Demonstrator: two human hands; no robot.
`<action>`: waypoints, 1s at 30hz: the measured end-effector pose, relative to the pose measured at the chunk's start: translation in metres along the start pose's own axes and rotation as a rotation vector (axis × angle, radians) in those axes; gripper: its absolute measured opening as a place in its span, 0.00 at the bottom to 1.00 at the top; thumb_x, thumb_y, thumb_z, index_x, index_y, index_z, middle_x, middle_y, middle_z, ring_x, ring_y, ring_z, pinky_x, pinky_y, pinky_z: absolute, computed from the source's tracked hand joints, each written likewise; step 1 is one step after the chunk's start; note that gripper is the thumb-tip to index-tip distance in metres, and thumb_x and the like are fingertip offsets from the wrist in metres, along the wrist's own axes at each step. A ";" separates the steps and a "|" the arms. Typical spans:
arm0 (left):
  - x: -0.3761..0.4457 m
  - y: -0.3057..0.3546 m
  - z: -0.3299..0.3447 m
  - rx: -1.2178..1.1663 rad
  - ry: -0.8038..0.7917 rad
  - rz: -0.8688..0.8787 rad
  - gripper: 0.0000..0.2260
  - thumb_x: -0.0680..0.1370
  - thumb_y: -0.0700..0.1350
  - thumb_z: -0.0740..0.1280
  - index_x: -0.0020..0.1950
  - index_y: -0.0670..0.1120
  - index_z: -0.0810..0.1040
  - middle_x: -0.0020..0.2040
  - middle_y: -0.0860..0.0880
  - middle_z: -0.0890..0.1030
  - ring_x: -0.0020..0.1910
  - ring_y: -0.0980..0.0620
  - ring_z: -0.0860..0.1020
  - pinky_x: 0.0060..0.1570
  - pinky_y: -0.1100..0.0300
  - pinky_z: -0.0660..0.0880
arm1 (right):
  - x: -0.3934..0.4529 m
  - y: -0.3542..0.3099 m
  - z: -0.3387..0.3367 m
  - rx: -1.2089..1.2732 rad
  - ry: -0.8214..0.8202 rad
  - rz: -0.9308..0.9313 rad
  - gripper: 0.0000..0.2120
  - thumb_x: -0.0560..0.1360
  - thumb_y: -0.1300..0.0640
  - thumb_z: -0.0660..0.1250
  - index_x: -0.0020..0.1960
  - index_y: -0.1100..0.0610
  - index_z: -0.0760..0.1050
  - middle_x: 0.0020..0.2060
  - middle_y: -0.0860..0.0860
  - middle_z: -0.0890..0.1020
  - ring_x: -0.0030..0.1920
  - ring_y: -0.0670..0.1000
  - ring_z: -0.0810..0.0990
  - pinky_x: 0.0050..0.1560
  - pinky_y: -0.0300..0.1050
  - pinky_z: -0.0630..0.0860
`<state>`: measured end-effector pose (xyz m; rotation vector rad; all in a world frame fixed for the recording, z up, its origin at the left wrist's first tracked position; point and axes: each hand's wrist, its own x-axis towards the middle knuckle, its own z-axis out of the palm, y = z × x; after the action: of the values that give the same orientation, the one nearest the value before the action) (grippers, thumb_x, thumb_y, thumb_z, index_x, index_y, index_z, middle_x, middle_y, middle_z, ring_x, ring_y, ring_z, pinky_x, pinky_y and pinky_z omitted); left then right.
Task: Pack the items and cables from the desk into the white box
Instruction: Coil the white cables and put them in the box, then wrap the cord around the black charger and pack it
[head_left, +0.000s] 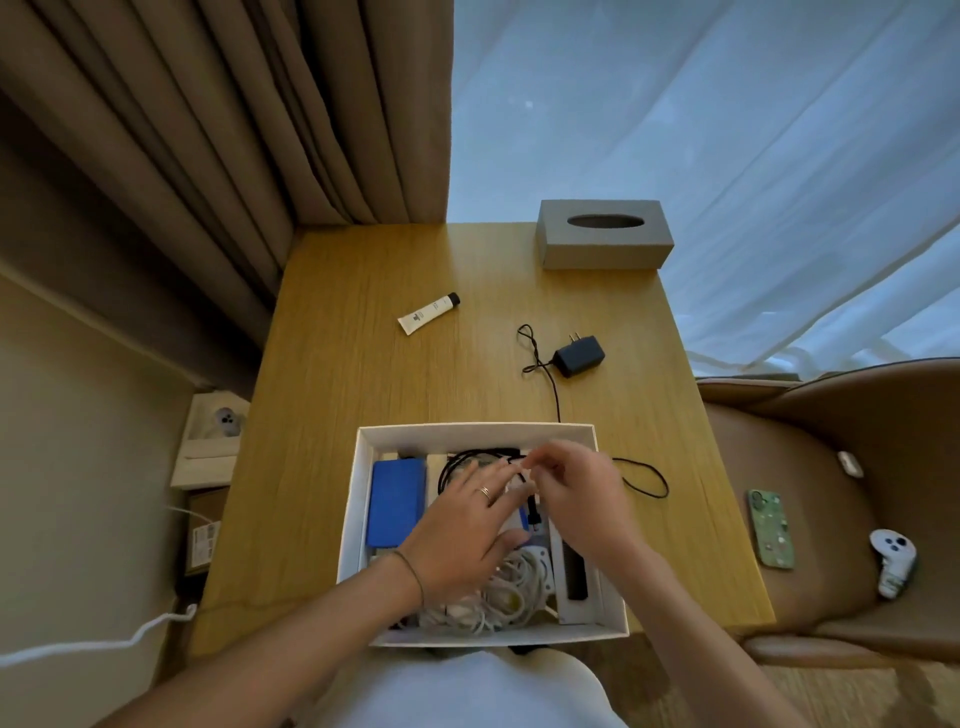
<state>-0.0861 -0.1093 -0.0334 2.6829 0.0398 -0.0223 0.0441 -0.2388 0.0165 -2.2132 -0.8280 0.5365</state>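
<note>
Head view, the only one supplied: the white box (470, 432) sits open at the near edge of the tabletop (363, 395), and both hands work over it. The left hand (462, 525) lies with straight, spread fingers (498, 475) pressing down on the box contents. The right hand (576, 493) has its fingers (540, 460) curled in a pinch on the black cable (647, 475); motion blur makes the exact contact point uncertain. This cable runs out over the box's right wall, loops on the tabletop just right of the right-hand fingers, and leads away to the black adapter (579, 356), which lies well beyond the fingers with its prongs pointing away from the person and its long axis angled slightly rightward. Judgement: the cable is thin, light and limp, will spring out of coils, and is best gathered in loops near the box; the adapter is rigid and compact and should be taken by its body, not the prongs. A white tube (428, 314) lies farther off, beyond and left of the left-hand fingers, long axis diagonal, black cap pointing away and right; it looks light, soft-walled, and best gripped mid-body. Under the fingers, the box holds a blue case (395, 499) and a coiled white cable (498, 597).
</note>
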 end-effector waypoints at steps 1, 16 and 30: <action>0.002 0.001 -0.009 -0.031 0.063 0.007 0.24 0.85 0.59 0.49 0.78 0.51 0.61 0.78 0.48 0.65 0.77 0.49 0.60 0.77 0.48 0.57 | 0.005 -0.002 -0.006 0.049 0.014 -0.002 0.07 0.79 0.58 0.66 0.47 0.48 0.81 0.39 0.43 0.83 0.38 0.43 0.82 0.39 0.43 0.81; 0.113 -0.025 -0.086 -0.250 0.218 -0.133 0.12 0.82 0.47 0.59 0.58 0.52 0.81 0.52 0.57 0.81 0.49 0.62 0.78 0.45 0.58 0.78 | 0.169 0.080 -0.044 -0.123 0.203 0.214 0.12 0.76 0.63 0.66 0.55 0.51 0.81 0.52 0.49 0.84 0.49 0.45 0.79 0.43 0.34 0.72; 0.200 -0.055 -0.068 -0.429 0.099 -0.474 0.10 0.82 0.44 0.63 0.51 0.58 0.80 0.48 0.58 0.83 0.25 0.60 0.72 0.25 0.61 0.75 | 0.241 0.147 -0.030 -0.597 -0.120 -0.094 0.25 0.72 0.55 0.73 0.67 0.48 0.72 0.55 0.51 0.77 0.55 0.54 0.77 0.47 0.44 0.70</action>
<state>0.1125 -0.0255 -0.0014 2.1887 0.6346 -0.0258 0.2915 -0.1664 -0.1028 -2.6736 -1.2783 0.4142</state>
